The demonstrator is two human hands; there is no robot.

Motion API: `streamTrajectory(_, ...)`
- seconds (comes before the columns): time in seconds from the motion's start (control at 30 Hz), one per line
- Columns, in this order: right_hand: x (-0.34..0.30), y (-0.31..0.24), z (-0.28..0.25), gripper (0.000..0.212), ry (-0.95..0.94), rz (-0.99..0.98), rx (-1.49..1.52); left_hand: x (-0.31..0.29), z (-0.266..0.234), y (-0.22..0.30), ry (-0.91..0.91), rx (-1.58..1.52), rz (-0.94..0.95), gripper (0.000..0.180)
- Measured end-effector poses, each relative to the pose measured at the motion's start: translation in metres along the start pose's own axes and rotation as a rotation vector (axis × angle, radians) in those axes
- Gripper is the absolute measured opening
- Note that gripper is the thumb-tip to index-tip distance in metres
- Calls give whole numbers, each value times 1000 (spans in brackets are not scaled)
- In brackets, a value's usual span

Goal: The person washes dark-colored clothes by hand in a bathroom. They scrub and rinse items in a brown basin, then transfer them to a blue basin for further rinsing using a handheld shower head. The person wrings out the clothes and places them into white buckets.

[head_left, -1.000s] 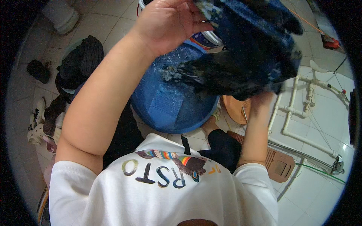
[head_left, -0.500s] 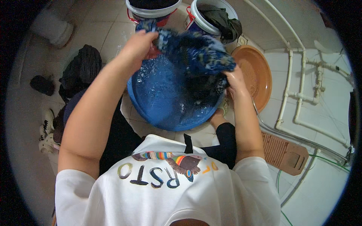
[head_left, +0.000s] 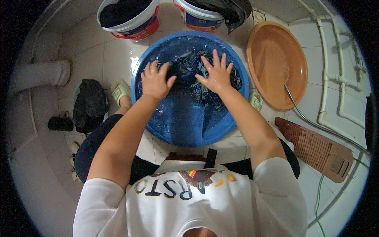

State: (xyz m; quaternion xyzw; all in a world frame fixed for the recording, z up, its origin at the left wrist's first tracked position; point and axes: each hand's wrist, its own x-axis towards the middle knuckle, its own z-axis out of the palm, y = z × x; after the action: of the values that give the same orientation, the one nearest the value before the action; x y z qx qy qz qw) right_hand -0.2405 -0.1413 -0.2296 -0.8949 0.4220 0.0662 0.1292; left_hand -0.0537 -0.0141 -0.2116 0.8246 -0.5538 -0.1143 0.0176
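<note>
A large round blue basin (head_left: 158,130) stands on the floor between my feet, with water in it. Dark blue patterned cloth (head_left: 207,94) lies wet in the basin's far half, partly under my hands. My left hand (head_left: 156,83) is over the basin's left side, palm down, with fingers spread and nothing held. Over the cloth at the right, my right hand (head_left: 217,76) also has its fingers spread. Whether its palm touches the cloth I cannot tell.
Behind the basin stand two white-rimmed buckets, a left bucket (head_left: 136,25) and a right bucket (head_left: 201,19), holding dark cloth. An orange basin (head_left: 278,67) with a hose (head_left: 298,108) is at the right. Nearer lies a brown washboard (head_left: 316,150). White pipes (head_left: 324,79) run along the wall.
The cloth, held up and stretched between both hands before, now lies down in the basin. Both hands have let go and spread their fingers. The view has shifted.
</note>
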Motion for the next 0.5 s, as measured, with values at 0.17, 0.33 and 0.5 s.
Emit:
streamTrajectory(0.17, 19, 3, 43, 75, -137, -40, -116, 19, 55, 21, -301, 169, 103, 66)
streamTrajectory(0.33, 33, 13, 74, 77, -227, -185, -124, 29, 99, 8, -455, 190, 76, 64)
streamTrajectory(0.5, 64, 11, 75, 86, -538, -282, -176, 50, 118, -3, -702, 150, -16, 71)
